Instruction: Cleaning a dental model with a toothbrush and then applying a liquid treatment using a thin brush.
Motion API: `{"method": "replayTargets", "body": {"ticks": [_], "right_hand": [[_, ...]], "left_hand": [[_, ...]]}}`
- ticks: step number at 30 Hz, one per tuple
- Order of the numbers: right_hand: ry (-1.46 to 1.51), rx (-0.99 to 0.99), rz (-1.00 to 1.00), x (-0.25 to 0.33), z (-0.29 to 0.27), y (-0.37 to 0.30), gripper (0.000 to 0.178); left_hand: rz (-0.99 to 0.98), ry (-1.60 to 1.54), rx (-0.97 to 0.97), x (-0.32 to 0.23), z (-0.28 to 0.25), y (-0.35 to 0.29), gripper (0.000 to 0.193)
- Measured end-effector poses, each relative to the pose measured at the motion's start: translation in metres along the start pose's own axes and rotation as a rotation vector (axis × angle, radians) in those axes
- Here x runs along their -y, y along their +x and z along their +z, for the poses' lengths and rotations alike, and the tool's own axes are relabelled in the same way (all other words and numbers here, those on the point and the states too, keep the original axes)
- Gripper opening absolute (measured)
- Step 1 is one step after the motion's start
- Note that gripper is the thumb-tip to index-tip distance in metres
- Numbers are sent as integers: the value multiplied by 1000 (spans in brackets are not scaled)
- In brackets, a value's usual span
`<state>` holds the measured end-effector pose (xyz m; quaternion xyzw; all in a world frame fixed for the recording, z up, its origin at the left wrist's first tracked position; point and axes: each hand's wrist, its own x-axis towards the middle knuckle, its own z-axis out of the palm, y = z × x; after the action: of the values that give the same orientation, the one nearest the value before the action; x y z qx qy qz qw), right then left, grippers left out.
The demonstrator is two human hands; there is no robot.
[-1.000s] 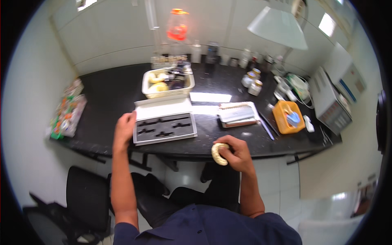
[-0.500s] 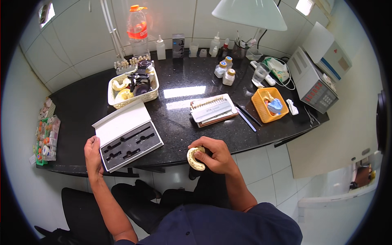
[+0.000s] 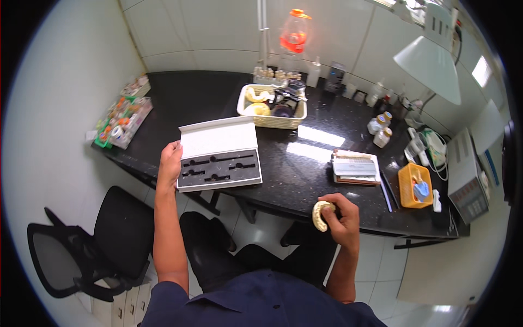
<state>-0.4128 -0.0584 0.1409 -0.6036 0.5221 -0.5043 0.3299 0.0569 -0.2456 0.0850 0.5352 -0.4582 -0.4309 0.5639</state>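
My left hand point(image 3: 171, 163) grips the left edge of a flat white box near the front of the dark desk. Its lid point(image 3: 218, 136) is folded back, and the grey foam insert point(image 3: 220, 170) shows several dark, shaped slots. My right hand point(image 3: 345, 220) is closed around a cream-coloured, horseshoe-shaped dental model point(image 3: 319, 218), thumb on its inner side. That hand is in the air by the desk's front edge. Right of the box's far side, a cream basket point(image 3: 272, 121) holds yellowish dental models and a dark device.
Beyond my right hand lie a tooth shade guide point(image 3: 355, 166) and pens point(image 3: 387, 193). An orange basket point(image 3: 408, 186) with a blue model stands to the right. Small jars point(image 3: 380, 128), a lamp point(image 3: 433, 68) and a bottle point(image 3: 294, 41) are farther back. A black chair point(image 3: 122, 229) stands left.
The view has turned left, so desk items appear farther right and more of the chair shows. My left hand still grips the box, and my right hand still holds the dental model.
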Motion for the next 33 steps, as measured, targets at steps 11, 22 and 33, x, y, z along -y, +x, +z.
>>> {"method": "replayTargets", "body": {"ticks": [11, 22, 33], "right_hand": [[-48, 8, -34, 0, 2, 4, 15], [-82, 2, -26, 1, 1, 4, 16], [-86, -14, -10, -1, 5, 6, 15]], "left_hand": [[43, 245, -335, 26, -112, 47, 36], [-117, 526, -486, 46, -134, 88, 31], [-37, 718, -780, 34, -75, 69, 34]]}}
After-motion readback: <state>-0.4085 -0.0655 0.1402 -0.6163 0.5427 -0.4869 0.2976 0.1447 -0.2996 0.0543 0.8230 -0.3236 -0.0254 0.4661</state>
